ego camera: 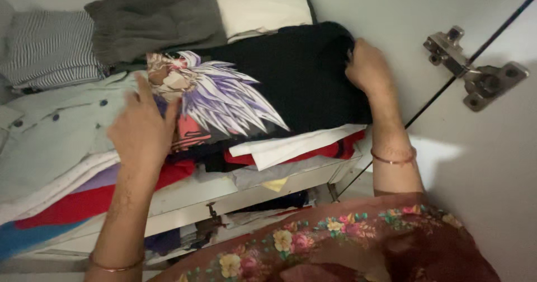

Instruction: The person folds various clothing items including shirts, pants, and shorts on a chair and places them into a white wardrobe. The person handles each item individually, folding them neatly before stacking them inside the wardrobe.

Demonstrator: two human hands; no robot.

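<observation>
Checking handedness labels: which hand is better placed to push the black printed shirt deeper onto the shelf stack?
Probably right. The right hand already grips the black printed shirt at its far edge by the cupboard wall. The left hand only lies flat on its near printed end.

There is just one view, from a camera on the person's head. It looks down and forward into a cupboard, very close to the shelf of folded clothes. Both arms reach in from the bottom of the picture. The cupboard door fills the right side. The camera seems a bit tilted.
</observation>
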